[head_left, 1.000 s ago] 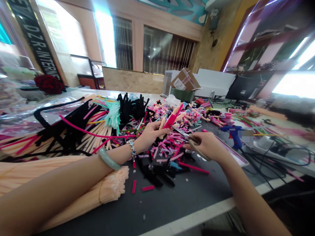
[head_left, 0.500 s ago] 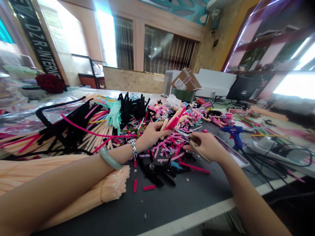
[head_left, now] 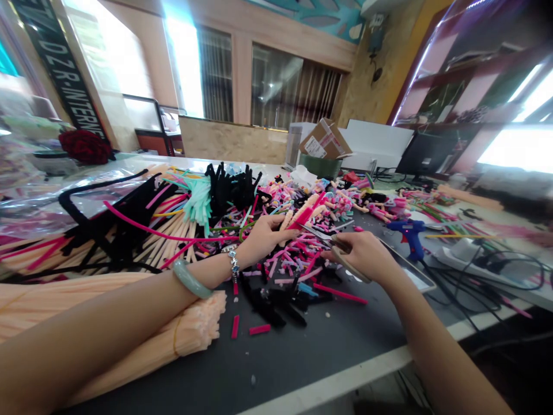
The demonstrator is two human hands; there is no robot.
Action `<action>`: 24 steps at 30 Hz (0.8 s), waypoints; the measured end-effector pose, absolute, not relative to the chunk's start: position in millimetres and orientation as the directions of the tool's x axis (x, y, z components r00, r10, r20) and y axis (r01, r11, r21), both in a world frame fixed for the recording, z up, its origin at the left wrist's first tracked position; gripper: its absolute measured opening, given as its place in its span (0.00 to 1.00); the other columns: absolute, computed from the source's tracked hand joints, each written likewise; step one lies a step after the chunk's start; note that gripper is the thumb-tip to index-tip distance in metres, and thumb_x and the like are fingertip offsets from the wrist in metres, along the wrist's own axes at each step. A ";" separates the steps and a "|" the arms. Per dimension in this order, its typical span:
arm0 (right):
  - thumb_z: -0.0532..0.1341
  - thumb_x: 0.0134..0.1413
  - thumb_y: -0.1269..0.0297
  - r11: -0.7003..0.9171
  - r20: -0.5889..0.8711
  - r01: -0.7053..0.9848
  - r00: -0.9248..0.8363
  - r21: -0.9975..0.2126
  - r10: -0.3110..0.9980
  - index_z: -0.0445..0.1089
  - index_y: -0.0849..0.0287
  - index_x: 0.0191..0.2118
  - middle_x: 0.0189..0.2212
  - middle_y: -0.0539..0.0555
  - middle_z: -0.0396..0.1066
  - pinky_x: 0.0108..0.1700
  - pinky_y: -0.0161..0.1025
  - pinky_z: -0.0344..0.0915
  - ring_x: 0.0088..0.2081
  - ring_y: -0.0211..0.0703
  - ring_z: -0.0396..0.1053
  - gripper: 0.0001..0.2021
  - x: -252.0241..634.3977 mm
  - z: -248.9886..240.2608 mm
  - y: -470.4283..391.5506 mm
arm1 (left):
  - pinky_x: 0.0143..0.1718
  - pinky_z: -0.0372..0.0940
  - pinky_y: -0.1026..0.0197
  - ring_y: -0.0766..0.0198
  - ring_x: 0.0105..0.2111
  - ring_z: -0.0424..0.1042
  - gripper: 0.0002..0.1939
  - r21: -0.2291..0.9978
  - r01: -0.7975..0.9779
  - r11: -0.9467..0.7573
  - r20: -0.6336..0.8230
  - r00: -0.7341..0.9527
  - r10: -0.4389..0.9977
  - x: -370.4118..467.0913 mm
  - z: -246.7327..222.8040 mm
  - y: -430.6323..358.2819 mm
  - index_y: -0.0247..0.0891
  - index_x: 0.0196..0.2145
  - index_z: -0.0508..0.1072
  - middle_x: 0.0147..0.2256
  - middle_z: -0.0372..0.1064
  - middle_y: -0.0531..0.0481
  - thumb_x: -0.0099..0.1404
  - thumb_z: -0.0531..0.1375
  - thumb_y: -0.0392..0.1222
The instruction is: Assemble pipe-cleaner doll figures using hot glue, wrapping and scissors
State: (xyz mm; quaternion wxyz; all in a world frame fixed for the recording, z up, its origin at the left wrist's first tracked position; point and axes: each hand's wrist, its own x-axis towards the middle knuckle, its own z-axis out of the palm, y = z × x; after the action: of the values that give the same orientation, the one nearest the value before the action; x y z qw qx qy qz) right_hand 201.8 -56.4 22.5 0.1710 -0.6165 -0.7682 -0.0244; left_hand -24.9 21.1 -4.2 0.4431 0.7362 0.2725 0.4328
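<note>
In the head view my left hand (head_left: 264, 237) is closed on a small bundle of red and peach fuzzy stems (head_left: 307, 212), which points up and to the right. My right hand (head_left: 358, 253) grips scissors (head_left: 317, 233) by their handles. The scissor blades reach left to the red stems beside my left fingertips; whether they touch cannot be made out. Beneath both hands lies a heap of short pink and purple stem pieces (head_left: 283, 268). A long red stem (head_left: 173, 235) runs left from near my left wrist.
Peach stem bundles (head_left: 194, 325) lie under my left forearm. Black stems (head_left: 233, 187) and mint stems (head_left: 199, 199) stand behind it. A blue glue gun (head_left: 410, 235), a tablet (head_left: 417, 276) and cables are at the right. Further back is a cardboard box (head_left: 326, 140).
The whole view has shifted slightly. Both hands keep nearly the same pose, with the stems and scissors still held.
</note>
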 end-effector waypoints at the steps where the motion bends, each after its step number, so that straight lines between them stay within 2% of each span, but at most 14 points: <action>1: 0.58 0.48 0.43 0.235 0.293 0.955 -0.176 -0.180 0.940 0.56 0.58 0.18 0.15 0.46 0.55 0.25 0.36 0.43 0.20 0.33 0.48 0.24 201.8 22.7 -56.4 | 0.22 0.52 0.67 0.72 0.19 0.57 0.14 0.889 0.014 -0.458 0.397 0.476 0.784 -24.9 -4.1 21.0 0.32 0.27 0.72 0.19 0.61 0.55 0.55 0.65 0.47; 9: 0.58 0.46 0.38 0.228 0.272 0.939 -0.156 -0.256 0.949 0.57 0.58 0.17 0.14 0.45 0.53 0.25 0.35 0.44 0.20 0.33 0.48 0.27 204.2 16.9 -54.0 | 0.22 0.52 0.67 0.73 0.19 0.57 0.12 0.894 -0.036 -0.447 0.406 0.487 0.773 -25.1 -3.1 21.4 0.32 0.28 0.75 0.18 0.61 0.55 0.55 0.65 0.46; 17: 0.59 0.46 0.40 0.218 0.257 0.923 -0.138 -0.317 0.957 0.58 0.58 0.18 0.15 0.46 0.54 0.24 0.35 0.44 0.21 0.34 0.50 0.25 202.6 10.3 -53.2 | 0.22 0.52 0.68 0.74 0.19 0.57 0.12 0.909 -0.073 -0.409 0.395 0.460 0.795 -23.3 -5.0 23.2 0.32 0.30 0.75 0.20 0.64 0.54 0.54 0.66 0.46; 24: 0.60 0.46 0.41 0.248 0.262 0.923 -0.172 -0.293 0.950 0.57 0.58 0.19 0.17 0.45 0.53 0.24 0.34 0.44 0.22 0.34 0.49 0.24 204.0 8.8 -54.6 | 0.21 0.51 0.68 0.74 0.18 0.57 0.12 0.905 -0.047 -0.422 0.391 0.477 0.787 -24.8 -2.6 21.8 0.32 0.28 0.74 0.17 0.61 0.56 0.55 0.65 0.46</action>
State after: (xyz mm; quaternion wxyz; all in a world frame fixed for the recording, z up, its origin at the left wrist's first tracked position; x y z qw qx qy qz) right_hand 204.0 -54.6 8.8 0.1976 -0.6123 -0.7649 0.0331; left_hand -24.8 21.8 -2.6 0.4719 0.7181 0.2577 0.4419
